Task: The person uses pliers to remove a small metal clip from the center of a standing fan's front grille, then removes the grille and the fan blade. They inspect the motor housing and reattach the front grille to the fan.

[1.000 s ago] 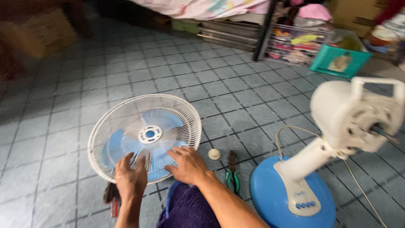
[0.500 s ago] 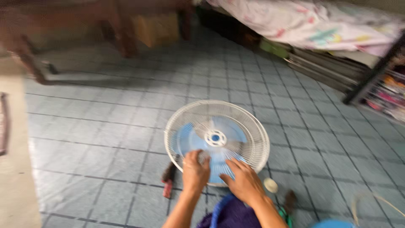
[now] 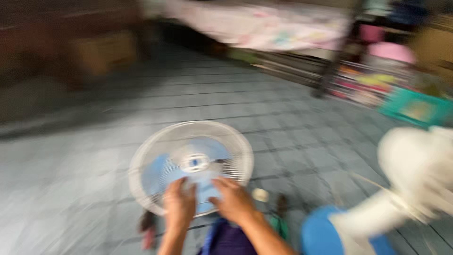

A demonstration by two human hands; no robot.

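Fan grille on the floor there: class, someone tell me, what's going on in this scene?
A person sits over a tiled floor with both bare hands on the near edge of a round white fan grille that has blue blades behind it. The left hand and right hand rest side by side on its rim. To the right stands the fan body, white on a blue base. A small pale cap lies by the grille. The picture is blurred, so finer detail cannot be told.

White wire fan guard [image 3: 188, 163], thin metal over pale blue plastic blades [image 3: 163, 174]. Glossy white and blue plastic fan stand [image 3: 377, 217]. Matt grey floor tiles [image 3: 71, 170].
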